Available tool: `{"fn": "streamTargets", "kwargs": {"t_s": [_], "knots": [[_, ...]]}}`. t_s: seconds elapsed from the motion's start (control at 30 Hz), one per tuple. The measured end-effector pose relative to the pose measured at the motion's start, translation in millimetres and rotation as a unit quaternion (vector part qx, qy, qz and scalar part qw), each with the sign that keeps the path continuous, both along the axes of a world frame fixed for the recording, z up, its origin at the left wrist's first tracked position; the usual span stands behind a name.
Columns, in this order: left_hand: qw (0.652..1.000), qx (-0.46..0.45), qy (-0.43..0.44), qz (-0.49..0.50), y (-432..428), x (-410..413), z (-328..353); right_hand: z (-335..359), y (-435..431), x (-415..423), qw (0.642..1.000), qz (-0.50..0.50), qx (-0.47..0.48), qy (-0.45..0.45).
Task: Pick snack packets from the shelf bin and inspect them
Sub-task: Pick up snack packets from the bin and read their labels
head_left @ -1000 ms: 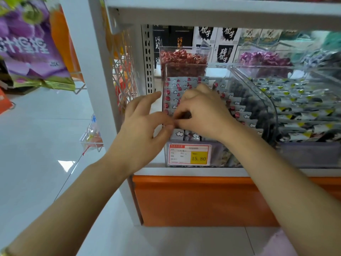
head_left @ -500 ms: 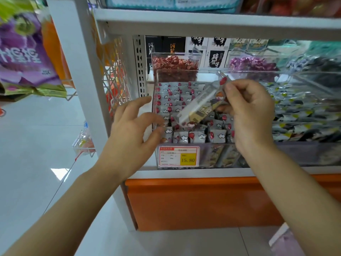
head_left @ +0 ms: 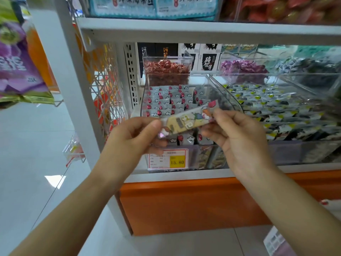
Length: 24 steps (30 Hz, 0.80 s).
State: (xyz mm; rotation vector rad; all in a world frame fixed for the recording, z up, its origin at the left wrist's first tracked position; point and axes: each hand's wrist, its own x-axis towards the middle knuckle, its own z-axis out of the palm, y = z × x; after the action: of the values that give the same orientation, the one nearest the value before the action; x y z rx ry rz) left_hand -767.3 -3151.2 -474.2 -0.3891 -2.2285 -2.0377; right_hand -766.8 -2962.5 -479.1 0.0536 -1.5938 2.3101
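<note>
I have one snack packet up in front of the shelf bin, clear of the pile and slanted, its right end higher than its left. My left hand pinches the lower end between thumb and fingers, and my right hand pinches the upper end the same way. Both sets of fingers are closed on the wrapper's tips only, which leaves the printed face bare and turned up toward me. I judge that is the reason for the hold: pulled flat between two ends, the label and the seams can be read without a thumb covering them. Behind it the bin is well stocked with small grey packets with red dots, laid in rows, and its price tag hangs on the clear front wall just under my left fingers. To the right, a curved clear divider separates this bin from the neighbouring bin, which holds black and yellow packets. Farther back stand a tub of red sweets and a heap of purple sweets. The upper shelf board hangs low over the bins, so reaching back in means going under it and over the front wall. The wire rack crowds my left side.
</note>
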Motion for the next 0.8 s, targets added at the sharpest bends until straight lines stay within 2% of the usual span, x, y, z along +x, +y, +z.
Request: {"fn": "streamTargets", "kwargs": {"t_s": [0.17, 0.33, 0.47, 0.63, 0.8], "knots": [[0.994, 0.085, -0.045, 0.055, -8.8, -3.7, -2.8, -5.2, 2.0, 0.6, 0.995, 0.08, 0.032, -0.041], [0.985, 0.156, -0.062, 0.048, -9.5, -4.6, -5.0, -4.3, 1.6, -2.7, 0.994, 0.08, -0.03, -0.067], [0.972, 0.212, -0.1, -0.007, -11.5, -6.6, -3.9, -3.1, 2.2, -4.9, 0.991, 0.073, -0.078, -0.085], [0.973, 0.203, -0.099, -0.048, -11.3, -4.5, -1.5, -0.1, 5.2, -5.6, 0.986, 0.064, -0.118, -0.101], [0.989, 0.135, -0.05, -0.029, -11.2, -2.4, -1.9, -0.7, 6.1, -2.0, 0.995, 0.072, -0.022, -0.061]]}}
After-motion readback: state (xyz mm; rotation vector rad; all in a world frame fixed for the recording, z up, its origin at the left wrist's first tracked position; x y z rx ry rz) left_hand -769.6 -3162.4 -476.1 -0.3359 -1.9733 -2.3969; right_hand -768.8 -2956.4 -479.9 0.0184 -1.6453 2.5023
